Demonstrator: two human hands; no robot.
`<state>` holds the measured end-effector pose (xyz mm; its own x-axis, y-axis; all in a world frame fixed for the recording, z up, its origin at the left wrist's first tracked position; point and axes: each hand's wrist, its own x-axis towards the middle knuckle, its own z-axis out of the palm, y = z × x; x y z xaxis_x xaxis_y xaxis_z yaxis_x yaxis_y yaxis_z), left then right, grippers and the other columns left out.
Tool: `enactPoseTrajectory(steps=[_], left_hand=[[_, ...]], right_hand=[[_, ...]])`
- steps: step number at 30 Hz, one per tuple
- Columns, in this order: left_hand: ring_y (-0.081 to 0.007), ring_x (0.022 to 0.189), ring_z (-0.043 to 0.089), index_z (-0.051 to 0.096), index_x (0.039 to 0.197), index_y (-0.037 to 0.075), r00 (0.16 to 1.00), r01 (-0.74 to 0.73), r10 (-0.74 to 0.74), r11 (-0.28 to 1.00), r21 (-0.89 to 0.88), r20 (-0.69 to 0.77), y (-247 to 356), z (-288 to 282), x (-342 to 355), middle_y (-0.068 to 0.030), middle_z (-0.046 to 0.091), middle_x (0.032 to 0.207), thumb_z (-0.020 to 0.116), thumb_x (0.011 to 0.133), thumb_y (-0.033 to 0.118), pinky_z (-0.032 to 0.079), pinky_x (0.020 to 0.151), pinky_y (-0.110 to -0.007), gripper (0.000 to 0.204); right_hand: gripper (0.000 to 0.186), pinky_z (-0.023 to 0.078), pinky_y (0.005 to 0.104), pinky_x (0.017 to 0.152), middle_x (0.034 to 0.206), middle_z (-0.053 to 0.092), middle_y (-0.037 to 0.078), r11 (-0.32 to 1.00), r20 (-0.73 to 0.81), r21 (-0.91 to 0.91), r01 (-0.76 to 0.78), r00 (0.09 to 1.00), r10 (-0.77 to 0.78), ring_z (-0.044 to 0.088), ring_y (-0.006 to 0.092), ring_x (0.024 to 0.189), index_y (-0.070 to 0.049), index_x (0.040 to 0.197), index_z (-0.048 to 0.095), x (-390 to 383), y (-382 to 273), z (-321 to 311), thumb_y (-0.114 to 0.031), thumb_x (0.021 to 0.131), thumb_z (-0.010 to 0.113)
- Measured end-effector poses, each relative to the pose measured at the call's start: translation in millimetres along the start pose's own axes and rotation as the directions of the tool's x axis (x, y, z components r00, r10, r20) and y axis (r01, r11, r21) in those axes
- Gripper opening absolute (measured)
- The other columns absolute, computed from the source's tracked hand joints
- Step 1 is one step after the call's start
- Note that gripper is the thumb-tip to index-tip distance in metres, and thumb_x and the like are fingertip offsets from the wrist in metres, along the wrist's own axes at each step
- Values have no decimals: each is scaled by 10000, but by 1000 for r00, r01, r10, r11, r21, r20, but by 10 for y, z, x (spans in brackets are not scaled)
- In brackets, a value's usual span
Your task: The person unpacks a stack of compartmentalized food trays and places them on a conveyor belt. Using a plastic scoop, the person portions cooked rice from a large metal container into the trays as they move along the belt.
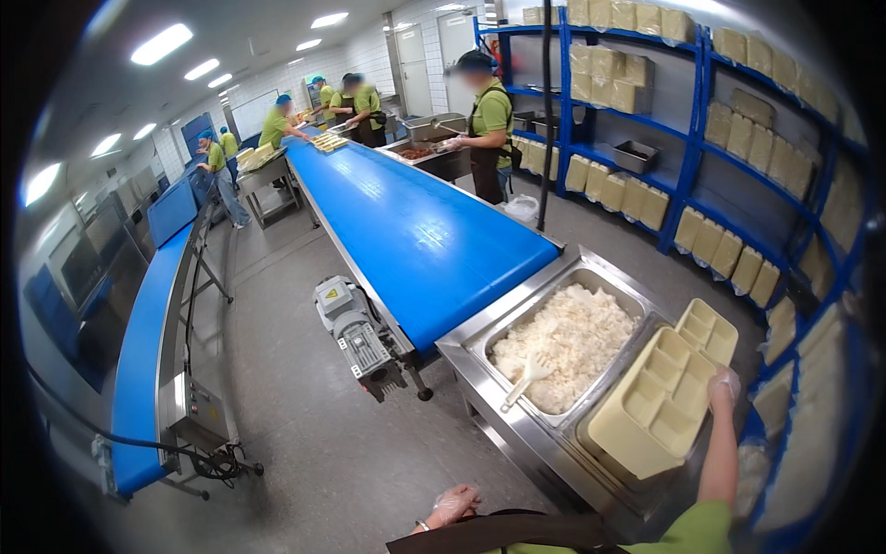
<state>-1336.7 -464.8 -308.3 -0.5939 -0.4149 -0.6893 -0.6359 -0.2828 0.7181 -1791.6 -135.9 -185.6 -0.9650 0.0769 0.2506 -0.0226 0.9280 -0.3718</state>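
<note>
My right hand, in a clear glove, grips the edge of a pale yellow compartment tray tilted over the steel counter. A second yellow tray lies just behind it. My left hand, also gloved, hangs low near my waist with fingers loosely spread and nothing in it. A steel pan of cooked white rice sits recessed in the counter, with a white rice paddle resting in it.
A long blue conveyor belt runs away from the counter, its grey motor at the near end. Several people in green shirts work along it. Blue shelving with stacked yellow trays lines the right. A second blue conveyor curves at left.
</note>
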Motion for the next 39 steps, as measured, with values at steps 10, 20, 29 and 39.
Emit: enactPoseTrajectory(steps=[10,20,29,39], left_hand=[[-88,630,540,585,858,37,992,29,-26,999,-24,125,-35,-623,544,-8,587,715,553,801,271,437,592,-224,243],[-116,758,577,587,941,37,986,-62,36,986,157,161,988,-855,1167,-37,622,853,509,824,340,447,702,-247,334],[-88,639,486,566,898,66,941,-102,116,993,-59,319,1504,-642,1742,13,525,741,557,853,289,399,571,-246,228],[-77,668,517,589,976,86,812,-307,110,916,259,574,2189,-604,2160,12,562,750,531,833,372,411,613,-229,325]], right_hand=[[320,471,431,781,1023,608,187,970,-45,-84,-229,973,225,579,368,936,-53,984,620,-149,-387,-7,-275,871,419],[238,465,447,744,948,612,199,965,-135,-89,-246,963,233,577,380,881,-52,929,613,-55,-54,290,-204,853,447],[156,458,392,659,733,610,158,954,-259,-283,100,950,-176,579,293,674,-20,707,606,136,338,431,-152,786,580],[234,426,355,847,1019,590,162,855,-234,-315,-411,907,349,558,256,952,8,1014,564,152,-81,-576,-108,812,568]])
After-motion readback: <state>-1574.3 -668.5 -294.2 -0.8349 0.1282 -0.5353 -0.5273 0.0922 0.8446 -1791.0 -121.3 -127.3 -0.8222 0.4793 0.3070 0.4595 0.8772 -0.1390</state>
